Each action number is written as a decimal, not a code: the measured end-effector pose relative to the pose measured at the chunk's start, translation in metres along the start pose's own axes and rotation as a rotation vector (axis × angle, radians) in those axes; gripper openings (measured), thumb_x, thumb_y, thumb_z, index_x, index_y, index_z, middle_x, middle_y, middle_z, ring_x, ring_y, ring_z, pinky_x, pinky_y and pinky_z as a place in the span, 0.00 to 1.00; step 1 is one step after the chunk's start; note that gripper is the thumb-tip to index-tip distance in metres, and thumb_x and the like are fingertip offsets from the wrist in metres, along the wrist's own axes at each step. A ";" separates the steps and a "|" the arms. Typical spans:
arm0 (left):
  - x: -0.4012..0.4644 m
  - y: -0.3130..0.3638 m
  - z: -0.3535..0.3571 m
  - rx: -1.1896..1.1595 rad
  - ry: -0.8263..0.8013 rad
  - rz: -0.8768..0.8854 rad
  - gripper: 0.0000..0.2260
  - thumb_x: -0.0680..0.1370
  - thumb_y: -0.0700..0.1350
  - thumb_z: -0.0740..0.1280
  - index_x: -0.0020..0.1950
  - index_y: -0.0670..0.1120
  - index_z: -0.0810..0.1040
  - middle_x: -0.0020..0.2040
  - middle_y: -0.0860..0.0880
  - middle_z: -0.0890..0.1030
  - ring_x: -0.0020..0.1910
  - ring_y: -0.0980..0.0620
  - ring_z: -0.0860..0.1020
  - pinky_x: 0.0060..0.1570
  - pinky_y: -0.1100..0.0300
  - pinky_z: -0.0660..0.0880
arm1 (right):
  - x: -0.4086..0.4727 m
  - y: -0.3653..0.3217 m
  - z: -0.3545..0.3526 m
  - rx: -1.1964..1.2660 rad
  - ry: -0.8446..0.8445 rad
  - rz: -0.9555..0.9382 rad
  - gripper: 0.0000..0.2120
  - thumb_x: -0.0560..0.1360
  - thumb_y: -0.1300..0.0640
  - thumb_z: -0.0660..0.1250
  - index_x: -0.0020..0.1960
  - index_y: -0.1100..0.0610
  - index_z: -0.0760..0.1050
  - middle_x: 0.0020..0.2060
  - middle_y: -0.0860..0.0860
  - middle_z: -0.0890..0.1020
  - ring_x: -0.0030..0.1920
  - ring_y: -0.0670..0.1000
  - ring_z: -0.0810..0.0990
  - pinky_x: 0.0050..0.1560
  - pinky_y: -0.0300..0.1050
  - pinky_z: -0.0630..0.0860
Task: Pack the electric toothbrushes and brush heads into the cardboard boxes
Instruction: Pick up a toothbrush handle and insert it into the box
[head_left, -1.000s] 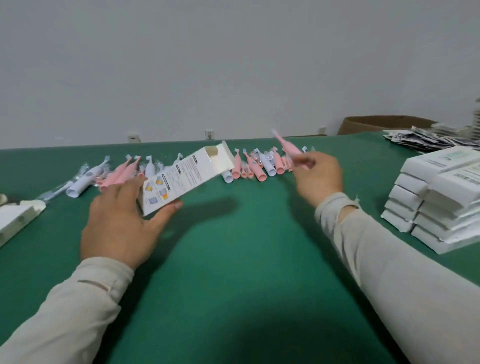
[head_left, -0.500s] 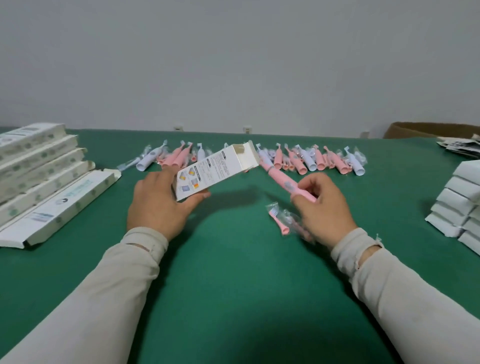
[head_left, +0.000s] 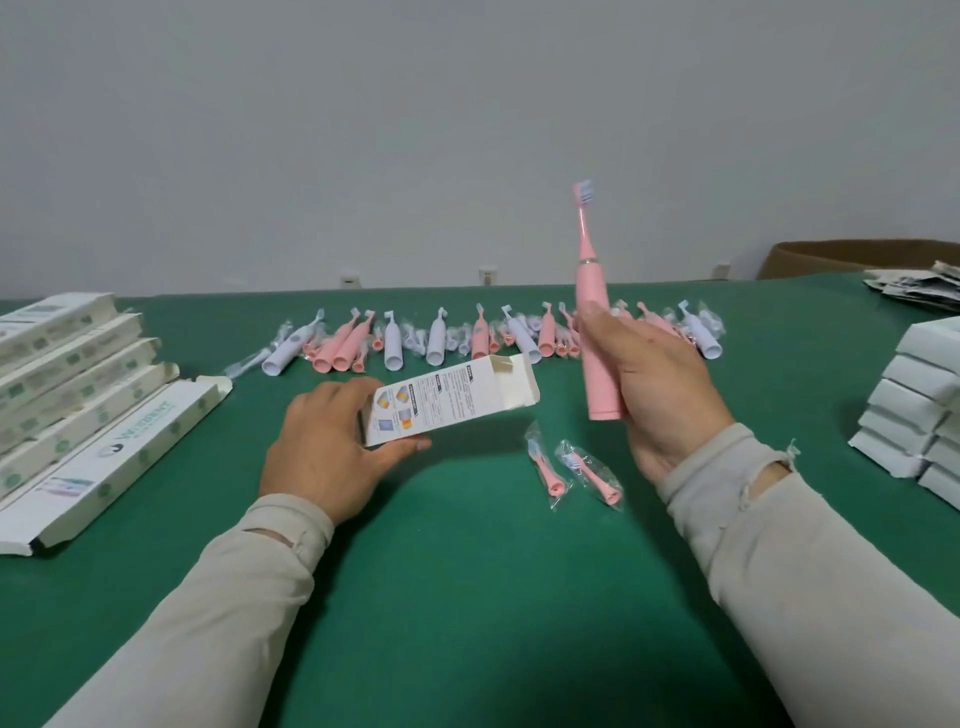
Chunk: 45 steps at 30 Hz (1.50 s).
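Note:
My left hand grips a white cardboard box by its near end; the box lies tilted above the green table, its open end with raised flaps pointing right. My right hand holds a pink electric toothbrush upright, bristles at the top. Two pink brush heads in clear wrappers lie on the table between my hands. A row of pink and white toothbrushes and wrapped brush heads stretches across the table behind.
Long white boxes lie side by side at the left. A stack of white boxes stands at the right edge. Printed leaflets and a brown carton sit at the far right.
My right hand has turned the pink toothbrush from lying slanted to standing upright and let the two wrapped brush heads rest on the table. The left hand still holds the box.

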<state>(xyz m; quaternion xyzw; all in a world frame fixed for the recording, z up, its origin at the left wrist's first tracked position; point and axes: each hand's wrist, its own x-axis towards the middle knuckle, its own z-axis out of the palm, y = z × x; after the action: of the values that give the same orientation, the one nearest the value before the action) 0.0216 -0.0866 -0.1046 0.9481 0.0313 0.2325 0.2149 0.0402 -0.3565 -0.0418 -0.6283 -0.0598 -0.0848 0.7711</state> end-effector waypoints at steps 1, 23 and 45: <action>0.000 0.000 0.000 0.007 -0.002 0.007 0.30 0.65 0.72 0.69 0.62 0.57 0.75 0.54 0.53 0.77 0.57 0.48 0.71 0.51 0.50 0.73 | -0.002 0.000 0.005 0.019 -0.030 -0.036 0.12 0.71 0.43 0.74 0.41 0.52 0.85 0.35 0.46 0.81 0.33 0.42 0.77 0.35 0.35 0.76; -0.003 0.003 0.001 0.006 0.068 0.045 0.34 0.65 0.70 0.70 0.67 0.55 0.74 0.62 0.52 0.77 0.62 0.47 0.69 0.56 0.49 0.71 | -0.010 0.024 -0.012 -0.071 -0.096 -0.027 0.18 0.67 0.45 0.77 0.48 0.57 0.82 0.42 0.54 0.87 0.30 0.47 0.77 0.25 0.34 0.70; -0.005 0.005 0.000 0.011 0.073 0.025 0.34 0.64 0.71 0.68 0.65 0.55 0.75 0.59 0.51 0.77 0.61 0.46 0.70 0.54 0.49 0.71 | -0.010 0.037 -0.014 -0.561 -0.232 -0.301 0.13 0.81 0.62 0.64 0.60 0.48 0.79 0.46 0.44 0.86 0.46 0.39 0.85 0.46 0.33 0.78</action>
<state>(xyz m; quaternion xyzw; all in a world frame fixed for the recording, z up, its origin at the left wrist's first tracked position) 0.0168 -0.0919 -0.1045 0.9404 0.0286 0.2692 0.2057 0.0375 -0.3623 -0.0822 -0.8055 -0.2135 -0.1387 0.5351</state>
